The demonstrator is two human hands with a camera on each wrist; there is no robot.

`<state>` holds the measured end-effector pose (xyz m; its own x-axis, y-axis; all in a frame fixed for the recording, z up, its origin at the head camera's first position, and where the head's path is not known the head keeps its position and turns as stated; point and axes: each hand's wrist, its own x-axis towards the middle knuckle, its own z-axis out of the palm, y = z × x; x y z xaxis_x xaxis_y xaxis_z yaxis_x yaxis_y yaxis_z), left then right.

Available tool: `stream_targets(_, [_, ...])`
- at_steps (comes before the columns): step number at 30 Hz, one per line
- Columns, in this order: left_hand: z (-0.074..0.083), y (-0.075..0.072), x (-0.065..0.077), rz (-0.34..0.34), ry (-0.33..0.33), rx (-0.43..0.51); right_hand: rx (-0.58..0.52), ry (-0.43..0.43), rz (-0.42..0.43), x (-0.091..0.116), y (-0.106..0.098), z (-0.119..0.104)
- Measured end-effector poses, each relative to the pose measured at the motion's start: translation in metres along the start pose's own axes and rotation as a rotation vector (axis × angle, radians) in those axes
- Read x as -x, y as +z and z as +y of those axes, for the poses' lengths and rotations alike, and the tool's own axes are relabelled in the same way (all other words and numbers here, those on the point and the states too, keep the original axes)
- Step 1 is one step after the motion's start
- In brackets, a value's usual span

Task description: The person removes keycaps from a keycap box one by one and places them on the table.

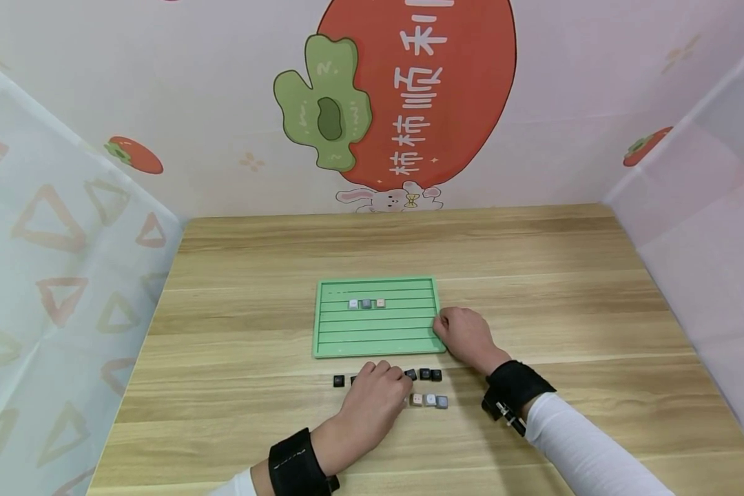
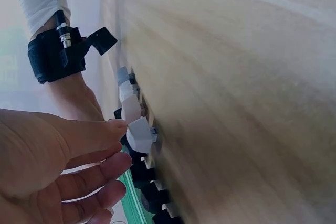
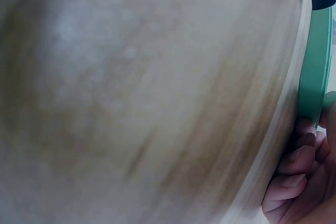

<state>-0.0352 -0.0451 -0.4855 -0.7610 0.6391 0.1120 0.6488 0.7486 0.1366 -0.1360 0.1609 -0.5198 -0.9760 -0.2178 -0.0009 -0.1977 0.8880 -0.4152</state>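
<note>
My left hand [image 1: 377, 398] is over the near rows of keycaps, covering part of both. In the left wrist view, its thumb and index finger pinch a white keycap [image 2: 140, 136] low over the table, the other fingers loosely bent. My right hand [image 1: 468, 335] grips the right edge of a green grooved board [image 1: 378, 351], thumb on one side and curled fingers on the other. On the board, a white keycap [image 1: 353, 304], a grey keycap [image 1: 366, 304] and a beige keycap [image 1: 381, 303] stand in a row, left of the right hand.
Several black keycaps [image 1: 424, 374] line up along the board's near side. Closer to me lie a beige keycap [image 1: 417, 399], a white keycap [image 1: 430, 399] and a blue-grey keycap [image 1: 442, 402]. The wooden table [image 1: 564, 289] meets a printed backdrop [image 1: 223, 103] behind and at both sides.
</note>
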Motion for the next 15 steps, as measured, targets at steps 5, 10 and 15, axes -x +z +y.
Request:
stream_targets(5, [0.000,-0.005,-0.002,0.008,-0.013,0.011,0.002,0.007,-0.003,0.000,0.001,0.000])
stream_targets(10, [-0.001,-0.008,-0.003,0.026,-0.013,0.029,0.002,0.010,-0.005,0.000,0.002,0.000])
stream_targets(15, [-0.002,-0.012,-0.005,0.051,-0.021,0.033,0.001,0.010,-0.003,0.000,0.002,0.000])
